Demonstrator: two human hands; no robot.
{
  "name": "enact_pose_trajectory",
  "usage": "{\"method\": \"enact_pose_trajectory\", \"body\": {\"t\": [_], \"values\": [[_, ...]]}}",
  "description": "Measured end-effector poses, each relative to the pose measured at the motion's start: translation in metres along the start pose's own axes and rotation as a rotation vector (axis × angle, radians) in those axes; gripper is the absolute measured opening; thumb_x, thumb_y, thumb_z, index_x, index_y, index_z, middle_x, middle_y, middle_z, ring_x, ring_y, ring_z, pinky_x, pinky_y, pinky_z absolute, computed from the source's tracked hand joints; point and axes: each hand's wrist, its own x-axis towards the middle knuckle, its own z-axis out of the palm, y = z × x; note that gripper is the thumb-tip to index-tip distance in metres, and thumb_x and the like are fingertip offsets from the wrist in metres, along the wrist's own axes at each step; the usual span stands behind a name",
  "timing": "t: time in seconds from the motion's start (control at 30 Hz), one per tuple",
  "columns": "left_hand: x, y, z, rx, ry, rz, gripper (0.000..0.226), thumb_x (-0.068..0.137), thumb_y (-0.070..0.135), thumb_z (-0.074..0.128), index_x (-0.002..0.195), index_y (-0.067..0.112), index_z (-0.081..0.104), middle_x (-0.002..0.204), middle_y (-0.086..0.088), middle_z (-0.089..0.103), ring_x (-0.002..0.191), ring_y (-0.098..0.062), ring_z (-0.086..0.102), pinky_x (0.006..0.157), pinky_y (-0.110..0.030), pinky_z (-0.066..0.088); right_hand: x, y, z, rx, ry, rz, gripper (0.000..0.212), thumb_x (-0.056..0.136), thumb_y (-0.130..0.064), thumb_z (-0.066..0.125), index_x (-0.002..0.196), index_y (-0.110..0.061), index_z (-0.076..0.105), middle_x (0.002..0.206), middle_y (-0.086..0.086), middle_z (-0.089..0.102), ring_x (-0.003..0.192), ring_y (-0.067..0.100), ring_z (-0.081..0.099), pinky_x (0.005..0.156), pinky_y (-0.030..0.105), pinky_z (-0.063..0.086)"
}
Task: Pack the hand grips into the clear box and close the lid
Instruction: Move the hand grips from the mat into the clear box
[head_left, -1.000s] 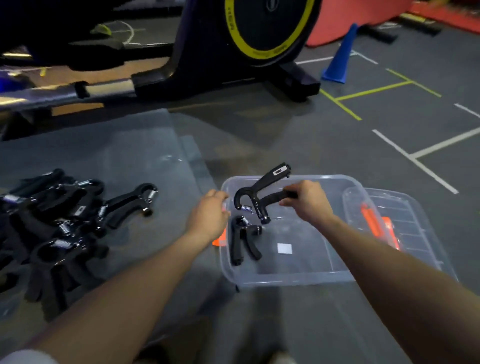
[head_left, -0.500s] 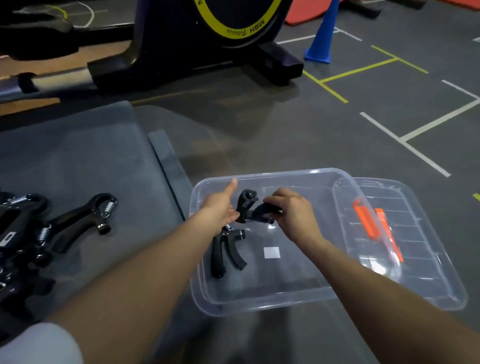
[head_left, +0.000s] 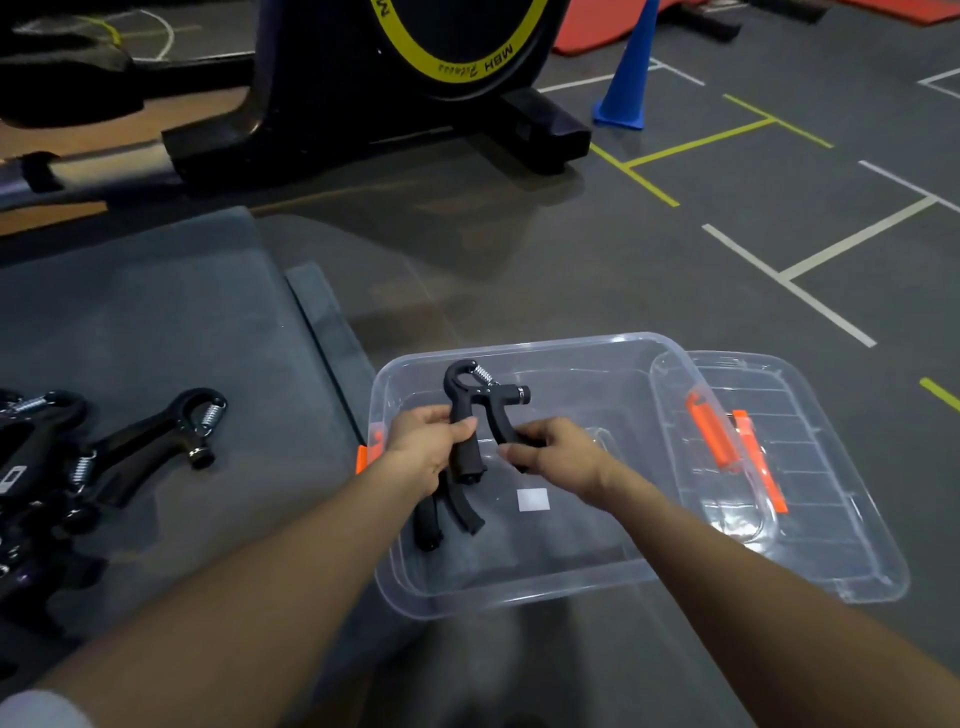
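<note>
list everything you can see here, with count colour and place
held hand grip: one, black, over the clear box, one handle in each hand
hand grip in box: one, black, on the box floor, left side
loose hand grips: a pile, count unclear, black, on the grey mat at left
clear box: one, transparent, open, on the floor
lid: one, clear with orange clips, right of the box
cone: one, blue, far right
exercise machine: one, black and yellow, behind
left hand: grips the left handle
right hand: grips the right handle
</note>
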Motion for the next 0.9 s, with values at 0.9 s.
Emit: {"method": "enact_pose_trajectory", "body": {"t": [0.9], "values": [[0.003,-0.008,-0.092,0.981,0.104,0.594,0.05,0.09,0.015,0.058,0.137,0.006,0.045,0.131,-0.01,0.046,0.115,-0.023,0.053,0.095,-0.016,0.031,0.077,0.025,0.108,-0.604,-0.023,0.205,0.034,0.085,-0.007,0.06,0.118,-0.001,0.059,0.122,0.018,0.063,0.111,0.031,0.062,0.086,0.027,0.05]]}}
